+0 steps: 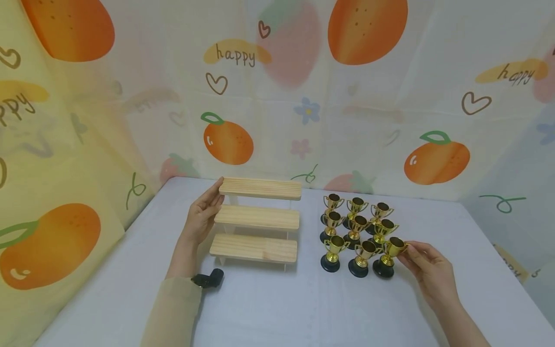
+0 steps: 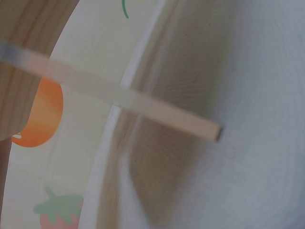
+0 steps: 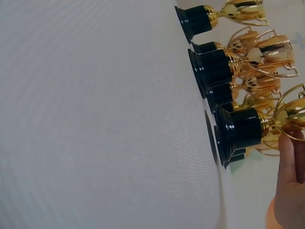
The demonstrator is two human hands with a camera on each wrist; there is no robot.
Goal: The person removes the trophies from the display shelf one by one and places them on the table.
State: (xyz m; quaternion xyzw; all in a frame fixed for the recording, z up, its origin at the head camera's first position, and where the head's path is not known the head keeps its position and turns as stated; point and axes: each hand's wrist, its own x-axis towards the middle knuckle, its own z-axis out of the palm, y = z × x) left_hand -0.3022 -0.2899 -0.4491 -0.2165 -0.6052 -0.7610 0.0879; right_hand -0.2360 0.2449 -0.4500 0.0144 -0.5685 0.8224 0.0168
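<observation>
A three-tier wooden display stand (image 1: 256, 218) with pale boards on clear supports stands left of centre. My left hand (image 1: 202, 214) holds its left side, fingers at the end of the top board and thumb near the middle board. Part of a board (image 2: 24, 71) and a see-through support strip (image 2: 167, 114) show in the left wrist view. My right hand (image 1: 431, 270) pinches the handle of the front-right gold trophy (image 1: 393, 248), an upright cup on a black base. In the right wrist view, a dark shadow lies beside this trophy's base (image 3: 238, 129).
Several more small trophies (image 1: 336, 246) stand in rows right of the stand, close to the held one. A white cloth (image 1: 269, 308) covers the table. Behind and at the sides hangs a fruit-printed curtain (image 1: 282, 120). A black strap with a small device (image 1: 210, 278) sits on the left wrist.
</observation>
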